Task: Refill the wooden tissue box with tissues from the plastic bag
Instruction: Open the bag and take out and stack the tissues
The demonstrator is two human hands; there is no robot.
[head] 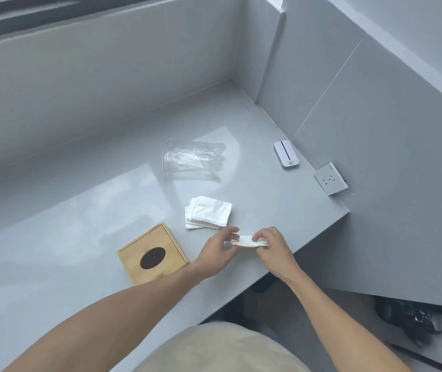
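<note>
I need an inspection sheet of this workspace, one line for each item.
Surface: grey glossy counter, dry as far as visible.
Job's things: wooden tissue box closed, oval slot up; loose tissue pile beside it; plastic bag looks empty.
Clutter: small white device near the wall.
Grips: left hand and right hand both hold a small tissue stack.
Cables: nothing seen.
Surroundings: wall socket, unused; dark objects on the floor, unclear.

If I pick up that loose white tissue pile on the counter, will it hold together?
Probably not: the loose white tissue pile looks fanned and uneven, so sheets may slide apart. It likely flops at the edges and weighs little.
</note>
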